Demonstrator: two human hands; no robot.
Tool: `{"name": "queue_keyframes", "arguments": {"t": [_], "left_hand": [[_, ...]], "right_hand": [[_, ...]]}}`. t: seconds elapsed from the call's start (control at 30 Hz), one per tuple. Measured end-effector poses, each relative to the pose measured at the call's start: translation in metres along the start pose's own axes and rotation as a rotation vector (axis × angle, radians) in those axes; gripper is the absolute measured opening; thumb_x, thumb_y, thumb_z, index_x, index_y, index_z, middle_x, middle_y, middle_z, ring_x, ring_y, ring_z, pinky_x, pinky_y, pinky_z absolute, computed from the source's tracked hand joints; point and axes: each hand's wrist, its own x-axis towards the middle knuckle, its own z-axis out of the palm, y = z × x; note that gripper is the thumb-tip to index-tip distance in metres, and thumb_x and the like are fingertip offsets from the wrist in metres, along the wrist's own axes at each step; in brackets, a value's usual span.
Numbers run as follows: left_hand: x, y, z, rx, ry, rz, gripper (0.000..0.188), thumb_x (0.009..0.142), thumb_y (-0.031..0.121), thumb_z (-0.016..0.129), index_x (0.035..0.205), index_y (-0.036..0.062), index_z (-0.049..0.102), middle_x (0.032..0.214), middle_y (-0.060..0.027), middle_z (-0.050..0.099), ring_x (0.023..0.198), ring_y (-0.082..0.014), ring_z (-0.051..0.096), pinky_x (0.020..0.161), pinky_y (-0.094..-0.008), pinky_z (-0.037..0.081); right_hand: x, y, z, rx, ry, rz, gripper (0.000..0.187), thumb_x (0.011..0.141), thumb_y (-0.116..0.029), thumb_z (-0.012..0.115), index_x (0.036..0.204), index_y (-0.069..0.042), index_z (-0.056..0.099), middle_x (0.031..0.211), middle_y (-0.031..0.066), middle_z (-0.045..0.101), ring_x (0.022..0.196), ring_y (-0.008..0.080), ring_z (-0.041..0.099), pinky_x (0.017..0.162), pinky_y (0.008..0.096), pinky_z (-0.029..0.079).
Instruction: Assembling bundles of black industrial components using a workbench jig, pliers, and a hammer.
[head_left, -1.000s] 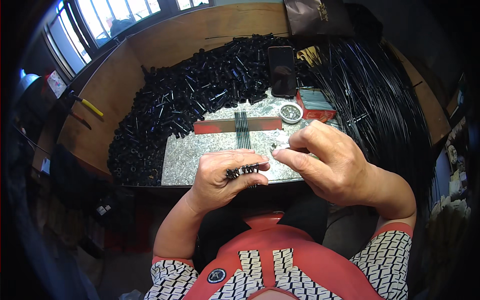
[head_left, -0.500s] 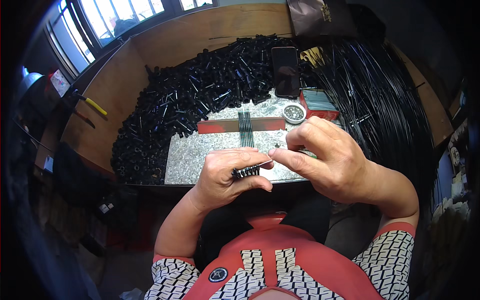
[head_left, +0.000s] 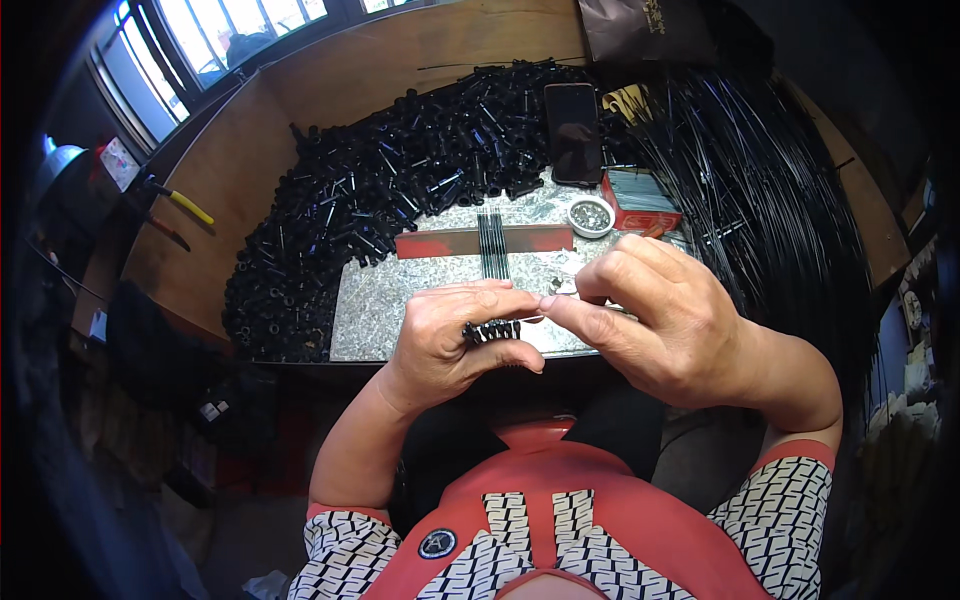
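Red paint, worn dark in patches, covers the long bar [head_left: 430, 244] that lies across the speckled grey slab [head_left: 390, 310]. Thin dark rods [head_left: 493, 250] lie side by side over the bar's middle, running from its far edge to its near side. On that near side, left of centre, the left hand [head_left: 450, 330] holds a row of small black pieces [head_left: 490, 331], its fingers above them and its thumb spread below. Near and right of the bar's middle, the right hand [head_left: 665, 330] has its fingers curled in narrow, its foremost tip meeting a thin pale sliver [head_left: 532, 318] at the left fingertips; I cannot tell whether it grips the sliver. Just beyond the bar's right end stands a white cup [head_left: 590, 234] of small metal bits [head_left: 591, 214], with a red box [head_left: 645, 218] farther right. Behind the bar lies a dark phone [head_left: 573, 135]; a heap of black tubular parts [head_left: 400, 190] spreads behind it and to its left. Well right of the bar lie many long black strands [head_left: 760, 190].
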Motion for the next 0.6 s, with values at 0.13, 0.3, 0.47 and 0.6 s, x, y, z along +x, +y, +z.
{"name": "queue_keyframes", "arguments": {"t": [0.13,0.3,0.47,0.6], "left_hand": [[-0.0003,-0.0004,0.0004,0.009,-0.005,-0.002,0.044,0.065,0.026,0.082,0.099,0.0019,0.068,0.082,-0.011,0.07,0.078,-0.0265,0.069,0.071,-0.0329,0.054],[-0.004,-0.0037,0.0012,0.029,-0.006,-0.016,0.046,0.063,0.028,0.083,0.098,0.0021,0.068,0.083,-0.0112,0.07,0.08,-0.0279,0.069,0.074,-0.0339,0.054],[-0.0043,-0.005,0.0028,-0.003,0.007,-0.019,0.048,0.062,0.029,0.083,0.098,0.002,0.068,0.083,-0.0115,0.07,0.08,-0.0291,0.069,0.072,-0.0342,0.054],[-0.006,-0.0058,0.0015,-0.003,0.004,-0.023,0.048,0.062,0.03,0.083,0.098,0.0015,0.068,0.082,-0.0117,0.07,0.079,-0.0288,0.069,0.071,-0.0339,0.053]], "right_hand": [[-0.0005,-0.0003,0.0026,-0.026,-0.001,-0.006,0.037,0.07,-0.006,0.064,0.107,0.0,0.064,0.083,0.0093,0.055,0.067,0.0203,0.053,0.056,0.0296,0.044],[0.0029,0.0,0.0011,0.013,0.002,-0.006,0.039,0.07,-0.007,0.064,0.109,-0.002,0.065,0.082,0.0078,0.054,0.067,0.0197,0.053,0.056,0.0291,0.044],[0.0045,-0.0011,0.0018,0.002,0.012,-0.008,0.04,0.071,-0.007,0.064,0.11,-0.003,0.065,0.082,0.0071,0.054,0.068,0.0192,0.053,0.057,0.0289,0.044],[0.0051,-0.002,0.0039,-0.018,0.004,0.001,0.038,0.071,-0.008,0.064,0.108,-0.003,0.065,0.082,0.0073,0.054,0.068,0.0194,0.053,0.057,0.0292,0.044]]}}
